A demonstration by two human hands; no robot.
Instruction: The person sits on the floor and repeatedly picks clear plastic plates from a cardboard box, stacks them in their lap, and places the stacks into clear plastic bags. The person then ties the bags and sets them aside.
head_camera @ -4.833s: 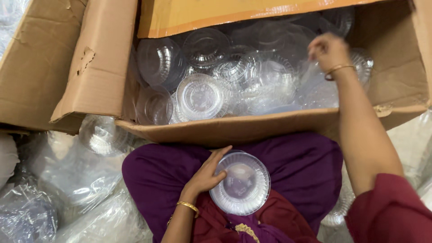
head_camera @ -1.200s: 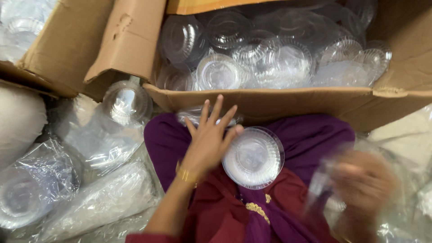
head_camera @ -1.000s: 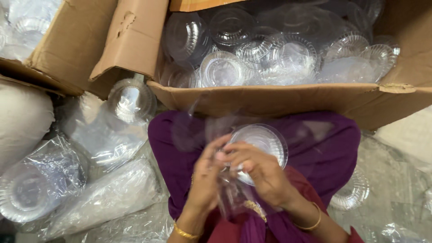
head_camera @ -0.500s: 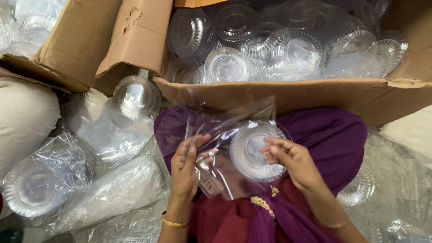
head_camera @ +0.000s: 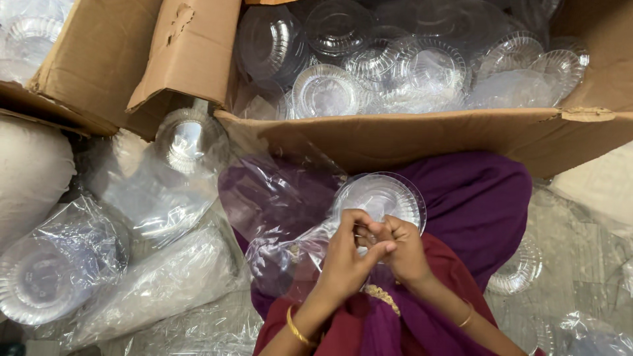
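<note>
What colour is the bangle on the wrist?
Gold. The bangle sits on the left hand's wrist, clearest in the head view.

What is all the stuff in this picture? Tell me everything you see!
Cardboard box: one, brown, top, open.
Loose bowls: many, clear plastic, inside the box.
Bowl stack: one, clear, on the purple lap.
Thin bag: one, see-through, pinched by both hands.
Bagged bowls: several packs, clear, floor at left.
Purple cloth: lap, centre.
Left hand: bangle on wrist, fingers on the bag.
Right hand: bangle on wrist, meeting the left.
</note>
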